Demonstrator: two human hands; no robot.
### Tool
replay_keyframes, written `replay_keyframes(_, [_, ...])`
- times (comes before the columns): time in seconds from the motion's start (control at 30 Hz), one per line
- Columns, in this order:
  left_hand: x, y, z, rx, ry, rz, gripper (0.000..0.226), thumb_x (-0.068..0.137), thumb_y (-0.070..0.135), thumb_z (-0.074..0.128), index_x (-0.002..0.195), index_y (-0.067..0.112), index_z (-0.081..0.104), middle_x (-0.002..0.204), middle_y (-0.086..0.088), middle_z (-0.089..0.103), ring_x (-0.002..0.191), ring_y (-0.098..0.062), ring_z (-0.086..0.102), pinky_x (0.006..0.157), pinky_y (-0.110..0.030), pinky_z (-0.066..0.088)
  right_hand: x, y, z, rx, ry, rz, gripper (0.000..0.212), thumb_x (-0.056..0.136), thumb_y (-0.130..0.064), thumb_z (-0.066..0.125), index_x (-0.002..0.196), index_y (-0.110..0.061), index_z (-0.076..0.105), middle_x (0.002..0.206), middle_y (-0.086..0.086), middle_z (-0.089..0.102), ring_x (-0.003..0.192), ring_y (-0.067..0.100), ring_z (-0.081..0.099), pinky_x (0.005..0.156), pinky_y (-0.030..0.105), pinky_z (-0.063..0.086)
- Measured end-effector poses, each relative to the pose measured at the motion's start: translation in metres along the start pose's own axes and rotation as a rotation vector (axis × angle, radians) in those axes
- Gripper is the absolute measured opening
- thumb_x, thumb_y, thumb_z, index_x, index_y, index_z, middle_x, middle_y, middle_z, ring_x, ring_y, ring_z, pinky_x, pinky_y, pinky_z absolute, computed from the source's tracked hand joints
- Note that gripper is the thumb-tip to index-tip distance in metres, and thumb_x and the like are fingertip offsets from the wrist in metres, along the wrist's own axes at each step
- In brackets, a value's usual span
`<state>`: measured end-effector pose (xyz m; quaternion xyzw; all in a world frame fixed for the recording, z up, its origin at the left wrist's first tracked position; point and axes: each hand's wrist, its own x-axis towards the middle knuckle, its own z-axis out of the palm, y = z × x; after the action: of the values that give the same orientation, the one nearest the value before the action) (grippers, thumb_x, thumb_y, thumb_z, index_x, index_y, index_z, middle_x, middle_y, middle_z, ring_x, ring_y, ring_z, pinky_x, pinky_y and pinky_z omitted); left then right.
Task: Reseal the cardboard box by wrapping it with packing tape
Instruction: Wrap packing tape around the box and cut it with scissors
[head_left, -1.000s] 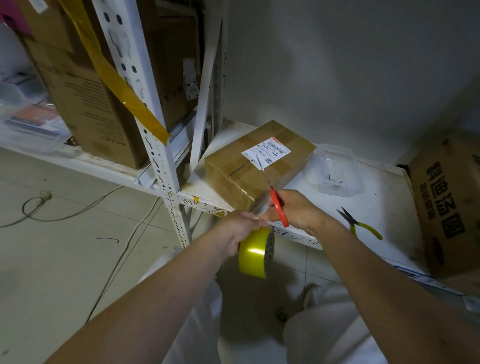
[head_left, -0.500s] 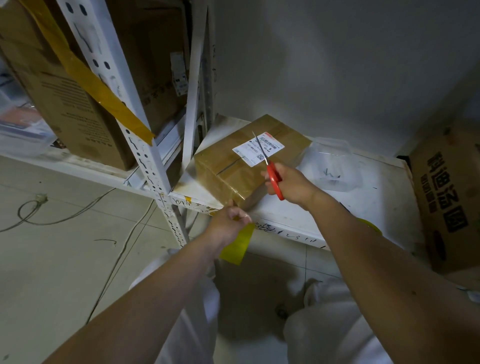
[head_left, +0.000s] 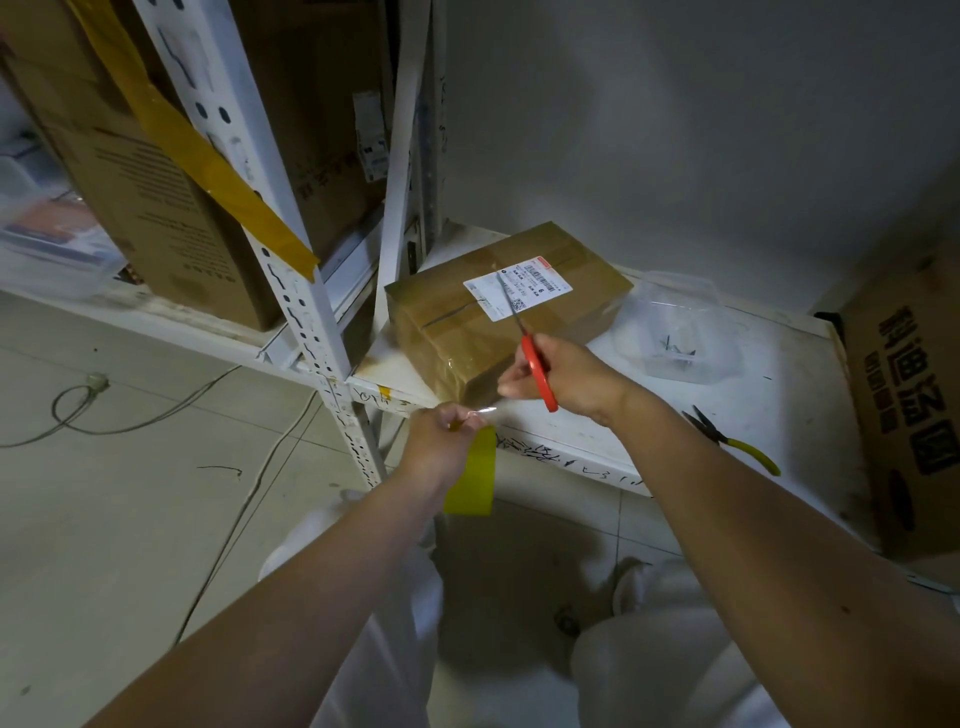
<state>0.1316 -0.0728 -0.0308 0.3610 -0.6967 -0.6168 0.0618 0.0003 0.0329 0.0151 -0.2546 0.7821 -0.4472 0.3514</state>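
— Where's the box?
— Sitting on the white shelf (head_left: 597, 436), box (head_left: 498, 317) angled, near corner close to the front edge. Open floor (head_left: 130, 519) down left.
— Right hand?
— Right hand (head_left: 566, 376) curled round red scissors (head_left: 535, 358), blades lying over the box label (head_left: 517, 288).
— Left?
— Left hand (head_left: 441, 441) below the shelf edge, pinching yellow tape (head_left: 472, 475). Hanging just under the fingers.
— Anything beside?
— Pliers (head_left: 737, 441) and a clear tub (head_left: 680, 327) further right.

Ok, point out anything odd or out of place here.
A long strip of yellow tape is stuck slantwise across the white shelf post, sealing nothing. On the shelf, the pliers lie loose by the front edge.
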Motion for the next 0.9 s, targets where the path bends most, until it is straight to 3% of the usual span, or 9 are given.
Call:
replay_keyframes(0.13, [-0.012,0.011,0.009,-0.05,-0.053,-0.014,0.021,0.096,0.014,0.053,0.076,0.017,0.06,0.078,0.003,0.057,0.073,-0.005,0.048,0.064,-0.016,0.035,-0.008,-0.001,0.005,-0.111,-0.102,-0.001,0.032,0.073,-0.006,0.081,0.086,-0.016,0.054,0.096,0.003,0.073,0.095,0.02,0.069,0.091,0.034,0.053])
replay_keyframes(0.23, [-0.017,0.02,0.012,-0.074,-0.074,-0.014,0.018,0.097,0.013,0.052,0.081,0.016,0.06,0.08,0.001,0.056,0.079,-0.011,0.047,0.064,-0.021,0.035,-0.011,-0.006,0.006,-0.14,-0.066,-0.039,0.032,0.072,-0.002,0.081,0.081,-0.015,0.053,0.084,0.005,0.073,0.083,0.02,0.07,0.084,0.035,0.056])
replay_keyframes(0.33, [-0.019,0.027,0.013,-0.089,-0.097,-0.037,0.017,0.097,0.01,0.05,0.083,0.012,0.06,0.083,0.0,0.056,0.085,-0.014,0.048,0.069,-0.023,0.036,-0.013,-0.01,0.007,-0.221,0.013,-0.039,0.031,0.071,-0.009,0.083,0.077,-0.02,0.054,0.072,-0.004,0.067,0.074,0.015,0.065,0.08,0.037,0.056])
replay_keyframes(0.43, [-0.025,0.031,0.018,-0.124,-0.089,-0.065,0.009,0.09,0.011,0.06,0.087,0.018,0.056,0.094,-0.004,0.06,0.085,-0.017,0.055,0.07,-0.025,0.047,-0.015,-0.015,0.008,-0.282,0.088,-0.045,0.03,0.07,-0.016,0.084,0.079,-0.025,0.056,0.081,-0.001,0.069,0.083,0.019,0.068,0.084,0.043,0.056])
replay_keyframes(0.5, [-0.033,0.031,0.026,-0.171,-0.074,-0.092,0.029,0.082,0.011,0.068,0.103,0.024,0.053,0.113,-0.01,0.059,0.099,-0.026,0.059,0.086,-0.038,0.053,-0.016,-0.019,0.011,-0.289,0.143,-0.07,0.028,0.071,-0.019,0.083,0.082,-0.025,0.058,0.085,0.001,0.07,0.085,0.02,0.068,0.084,0.044,0.056])
replay_keyframes(0.57, [-0.039,0.034,0.034,-0.235,-0.007,-0.078,0.041,0.076,0.011,0.075,0.103,0.026,0.048,0.116,-0.008,0.06,0.104,-0.026,0.059,0.092,-0.042,0.051,-0.018,-0.025,0.015,-0.334,0.17,-0.098,0.026,0.072,-0.023,0.082,0.084,-0.025,0.058,0.085,-0.001,0.068,0.084,0.019,0.066,0.082,0.042,0.055])
replay_keyframes(0.7, [-0.046,0.037,0.044,-0.258,0.156,-0.033,0.058,0.058,0.029,0.079,0.109,0.027,0.052,0.116,-0.008,0.059,0.104,-0.026,0.059,0.095,-0.045,0.049,-0.024,-0.037,0.022,-0.389,0.159,-0.149,0.027,0.073,-0.025,0.081,0.085,-0.024,0.057,0.079,-0.007,0.059,0.079,0.016,0.06,0.073,0.032,0.052])
replay_keyframes(0.8, [-0.048,0.04,0.045,-0.286,0.226,-0.076,0.062,0.062,0.021,0.076,0.117,0.025,0.049,0.116,-0.01,0.057,0.1,-0.028,0.06,0.094,-0.047,0.05,-0.027,-0.043,0.025,-0.417,0.156,-0.179,0.026,0.076,-0.021,0.079,0.082,-0.025,0.054,0.074,-0.011,0.055,0.069,0.006,0.054,0.059,0.019,0.04])
replay_keyframes(0.9, [-0.047,0.043,0.039,-0.337,0.269,-0.084,0.086,0.06,0.02,0.084,0.129,0.018,0.034,0.118,-0.006,0.058,0.104,-0.027,0.06,0.095,-0.044,0.05,-0.028,-0.045,0.019,-0.424,0.228,-0.163,0.021,0.082,-0.018,0.073,0.082,-0.025,0.053,0.073,-0.013,0.056,0.064,0.001,0.053,0.049,0.01,0.037])
